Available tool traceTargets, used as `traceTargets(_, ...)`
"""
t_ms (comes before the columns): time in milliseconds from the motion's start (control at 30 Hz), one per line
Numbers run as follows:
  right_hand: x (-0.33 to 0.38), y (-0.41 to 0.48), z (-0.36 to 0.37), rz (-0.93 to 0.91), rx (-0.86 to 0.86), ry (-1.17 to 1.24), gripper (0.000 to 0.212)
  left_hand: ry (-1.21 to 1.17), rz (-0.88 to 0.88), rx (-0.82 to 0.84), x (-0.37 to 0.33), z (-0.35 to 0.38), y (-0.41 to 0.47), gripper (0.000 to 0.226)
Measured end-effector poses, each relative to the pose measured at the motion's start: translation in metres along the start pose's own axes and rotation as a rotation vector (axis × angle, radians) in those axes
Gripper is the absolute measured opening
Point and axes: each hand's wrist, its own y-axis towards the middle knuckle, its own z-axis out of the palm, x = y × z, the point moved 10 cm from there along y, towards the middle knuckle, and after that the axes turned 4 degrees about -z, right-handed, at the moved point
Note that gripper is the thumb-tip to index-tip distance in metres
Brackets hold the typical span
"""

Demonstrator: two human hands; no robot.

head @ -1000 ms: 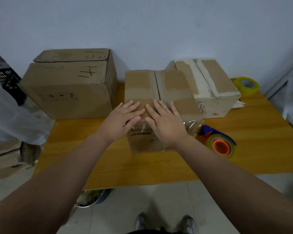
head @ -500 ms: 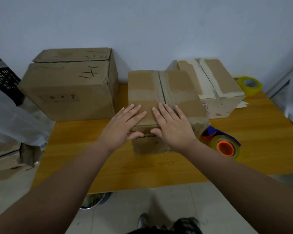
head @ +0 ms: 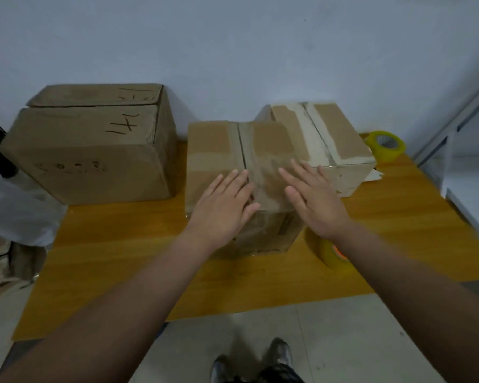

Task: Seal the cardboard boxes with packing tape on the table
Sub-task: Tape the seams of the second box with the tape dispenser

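Both hands lie flat with straight fingers on the middle cardboard box (head: 219,150) on the desk (head: 122,244). The left hand (head: 221,205) presses beside its centre seam; the right hand (head: 313,200) covers the near right edge

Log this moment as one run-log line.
phase: sealing middle box | left hand: flat on its top seam | right hand: open over right edge, contact unclear | tape roll: on table beside box

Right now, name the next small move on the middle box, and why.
Probably drop the right hand to the tape roll by its wrist: it and the left hand are flat and empty at the middle box, whose centre seam shows dark.
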Motion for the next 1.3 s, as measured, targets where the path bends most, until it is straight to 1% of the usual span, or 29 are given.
traceTargets(67,-0.02,-0.001,0.012,0.058,0.103,0.25,0.055,0.019,0.05,0.055,-0.017,0.012,0.013,0.066)
traceTargets(100,-0.023,-0.002,0.019,0.062,0.14,0.314,0.054,0.032,0.06,0.086,-0.021,0.018,0.018,0.065)
traceTargets(133,-0.024,-0.004,0.023,0.044,0.152,0.327,0.054,0.043,0.062,0.105,-0.021,0.023,0.021,0.065)
traceTargets(200,-0.023,-0.006,0.026,-0.012,0.098,0.265,0.056,0.077,0.06,0.103,-0.019,0.028,0.021,0.068)
traceTargets(267,-0.021,-0.009,0.024,-0.035,-0.024,0.187,0.06,0.131,0.059,0.085,-0.02,0.028,0.017,0.071)
traceTargets(333,-0.021,-0.013,0.022,-0.031,-0.127,0.174,0.064,0.151,0.049,0.089,-0.019,0.029,0.016,0.073)
traceTargets(400,-0.023,-0.014,0.024,-0.07,-0.129,0.173,0.066,0.142,0.035,0.101,-0.017,0.031,0.018,0.075)
traceTargets(500,-0.022,-0.019,0.028,-0.213,-0.056,0.107,0.061,0.153,0.034,0.11,-0.017,0.031,0.019,0.078)
traceTargets(567,-0.024,-0.024,0.028,-0.236,-0.029,0.116,0.063,0.164,0.041,0.117,-0.018,0.031,0.019,0.082)
traceTargets(633,-0.026,-0.027,0.023,-0.183,-0.031,0.197,0.058,0.17,0.041,0.126,-0.02,0.029,0.018,0.084)
traceTargets(667,-0.029,-0.027,0.016,-0.116,-0.07,0.287,0.051,0.165,0.032,0.128,-0.022,0.028,0.018,0.085)
traceTargets(700,-0.035,-0.024,0.008,-0.012,-0.141,0.405,0.045,0.148,0.02,0.125,-0.025,0.026,0.019,0.086)
traceTargets(767,-0.044,-0.014,0.0,0.222,-0.273,0.601,0.042,0.093,0.021,0.111,-0.038,0.023,0.028,0.082)
traceTargets(800,-0.046,-0.009,0.002,0.306,-0.295,0.629,0.039,0.086,0.048,0.103,-0.047,0.024,0.034,0.078)
traceTargets(833,-0.045,-0.004,0.007,0.358,-0.281,0.62,0.038,0.097,0.085,0.104,-0.055,0.027,0.039,0.074)
traceTargets(933,-0.045,0.002,0.025,0.408,-0.214,0.628,0.037,0.155,0.133,0.158,-0.061,0.041,0.046,0.071)
traceTargets(1033,-0.053,-0.002,0.029,0.426,-0.257,0.622,0.036,0.278,0.209,0.139,-0.065,0.046,0.04,0.075)
traceTargets(1100,-0.053,-0.003,0.027,0.425,-0.277,0.573,0.036,0.311,0.243,0.117,-0.065,0.045,0.036,0.074)
traceTargets(1167,-0.052,-0.004,0.025,0.424,-0.297,0.532,0.037,0.329,0.245,0.099,-0.058,0.043,0.032,0.073)
traceTargets(1300,-0.052,-0.009,0.021,0.449,-0.33,0.542,0.036,0.355,0.212,0.076,-0.032,0.038,0.016,0.069)
